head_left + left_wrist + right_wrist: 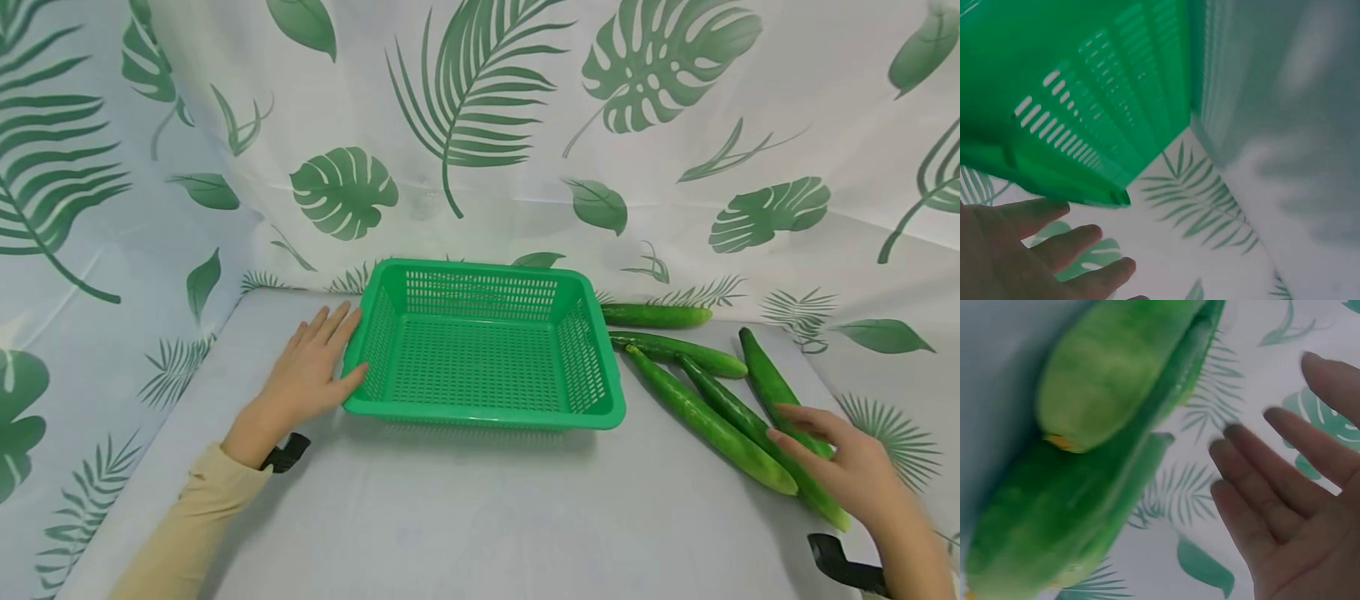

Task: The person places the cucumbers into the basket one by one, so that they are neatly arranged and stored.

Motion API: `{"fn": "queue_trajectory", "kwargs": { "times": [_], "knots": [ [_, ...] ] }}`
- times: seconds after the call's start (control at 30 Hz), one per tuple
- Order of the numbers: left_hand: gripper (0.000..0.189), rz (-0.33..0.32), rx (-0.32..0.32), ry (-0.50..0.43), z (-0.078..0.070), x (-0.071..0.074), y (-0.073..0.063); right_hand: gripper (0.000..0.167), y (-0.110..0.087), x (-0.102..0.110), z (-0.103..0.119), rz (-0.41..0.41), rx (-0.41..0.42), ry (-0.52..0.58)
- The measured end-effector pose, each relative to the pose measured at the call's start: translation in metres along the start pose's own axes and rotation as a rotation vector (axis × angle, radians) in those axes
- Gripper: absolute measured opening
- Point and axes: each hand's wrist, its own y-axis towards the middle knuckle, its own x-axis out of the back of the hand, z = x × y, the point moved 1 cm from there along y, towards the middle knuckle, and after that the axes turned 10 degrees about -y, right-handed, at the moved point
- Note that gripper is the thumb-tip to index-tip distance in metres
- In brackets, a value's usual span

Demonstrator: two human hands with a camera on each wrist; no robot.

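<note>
Head view shows me five cucumbers (712,423) on the table (465,517), right of one green basket (480,415). The left hand (311,362), fingers straight, touches the basket's rim without gripping; the right hand (855,467), spread loosely, holds nothing near the cucumbers.

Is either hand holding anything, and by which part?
Nothing is held: the left hand is at the edge of the plastic basket, the right hand near the cucumbers.

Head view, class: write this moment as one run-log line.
left hand: at basket; right hand: open, near cucumbers; basket: empty; cucumbers: right of basket
</note>
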Motion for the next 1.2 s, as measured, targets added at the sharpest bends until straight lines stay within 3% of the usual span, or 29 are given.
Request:
{"fn": "queue_trajectory", "kwargs": {
  "times": [0.23,0.67,1.2],
  "knots": [
    [0.067,0.108,-0.007,-0.059,-0.007,-0.008,0.002,0.042,-0.008,-0.014,-0.002,0.123,-0.008,0.038],
    [0.067,0.108,-0.015,-0.074,-0.004,-0.012,0.003,0.066,0.002,-0.033,-0.003,0.276,-0.019,-0.032],
    [0.067,0.107,-0.038,-0.089,-0.005,-0.011,0.002,0.054,0.005,-0.023,-0.002,0.113,-0.028,-0.062]
  ]
}}
